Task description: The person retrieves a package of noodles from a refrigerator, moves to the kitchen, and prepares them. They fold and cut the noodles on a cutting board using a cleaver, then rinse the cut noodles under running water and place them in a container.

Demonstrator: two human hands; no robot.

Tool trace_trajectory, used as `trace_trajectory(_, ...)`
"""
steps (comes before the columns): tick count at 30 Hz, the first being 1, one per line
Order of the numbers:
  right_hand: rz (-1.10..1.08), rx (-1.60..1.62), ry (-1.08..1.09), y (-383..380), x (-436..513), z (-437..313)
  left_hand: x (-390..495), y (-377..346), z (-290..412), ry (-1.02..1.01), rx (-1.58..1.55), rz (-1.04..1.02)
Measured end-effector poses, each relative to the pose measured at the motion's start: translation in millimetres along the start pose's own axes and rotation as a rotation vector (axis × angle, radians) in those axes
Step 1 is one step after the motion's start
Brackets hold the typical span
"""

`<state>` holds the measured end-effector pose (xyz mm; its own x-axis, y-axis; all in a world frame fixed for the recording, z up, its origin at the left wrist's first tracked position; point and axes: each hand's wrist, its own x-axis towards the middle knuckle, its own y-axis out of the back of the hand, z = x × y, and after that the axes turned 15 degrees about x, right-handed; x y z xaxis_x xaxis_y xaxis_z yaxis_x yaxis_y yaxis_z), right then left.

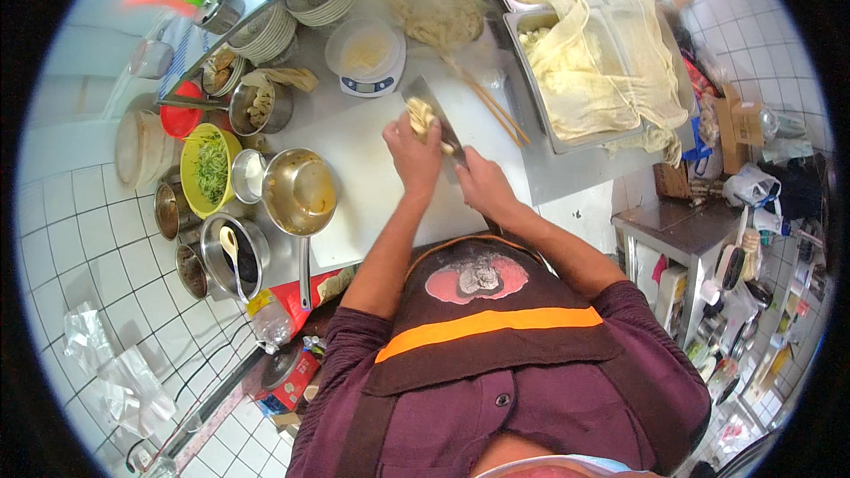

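My left hand (415,159) holds a pale yellow lump of food (421,117), perhaps noodles or cooked strips, against the flat of a cleaver. The cleaver's broad metal blade (418,89) lies tilted above the white cutting board (372,202). My right hand (483,180) is closed around the end of the cleaver nearest me; its handle is mostly hidden by the fingers. Beyond my left hand, a digital kitchen scale (367,85) bears a clear bowl with pale shreds (365,53). A pair of wooden chopsticks (497,110) lies to the right of the blade.
On the left stand a steel saucepan (299,192), a yellow colander of shredded greens (211,166), a steel bowl of dark liquid (260,247) with a spoon, and stacked plates (265,36). At the upper right are metal trays (551,129) partly covered by yellowish cloth (597,86).
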<state>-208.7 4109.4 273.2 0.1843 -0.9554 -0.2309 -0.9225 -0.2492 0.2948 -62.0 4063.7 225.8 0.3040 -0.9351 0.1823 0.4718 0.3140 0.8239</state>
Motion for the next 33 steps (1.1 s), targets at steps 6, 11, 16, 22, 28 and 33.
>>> trace_trajectory(6,0.042,-0.045,0.167,1,110,-74,142,25,0,-0.109,-0.073,0.226)
trace_trajectory(11,0.003,-0.138,0.109,-9,173,-116,220,22,-23,-0.073,-0.019,0.077)
trace_trajectory(16,-0.071,-0.080,-0.030,-13,193,-120,245,14,-53,-0.144,0.015,-0.145)
trace_trajectory(22,-0.022,0.016,-0.131,-17,204,-125,231,18,-72,-0.090,0.184,0.148)
trace_trajectory(28,-0.042,0.008,-0.112,-15,201,-121,221,-13,-106,0.152,0.123,0.041)
trace_trajectory(33,0.025,0.070,-0.047,-5,179,-111,219,-17,-111,0.097,-0.030,-0.092)
